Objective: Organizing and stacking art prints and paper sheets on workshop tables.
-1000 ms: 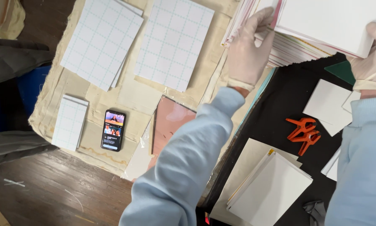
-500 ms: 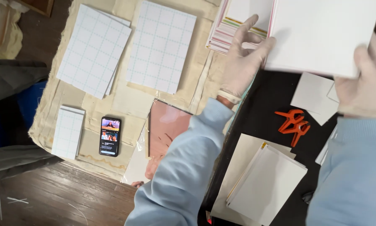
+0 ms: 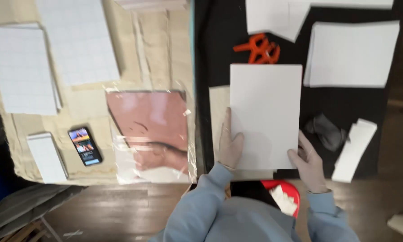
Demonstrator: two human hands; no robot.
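Both gloved hands, left hand (image 3: 230, 145) and right hand (image 3: 308, 166), fingers pinching the white rectangular board (image 3: 265, 114); orange clamps (image 3: 259, 47) at twelve o'clock could snag it.

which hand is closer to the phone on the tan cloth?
Left. The left hand rests on the near-left edge of the white sheet, on the side toward the phone. The right hand grips the sheet's near-right corner, farther away.
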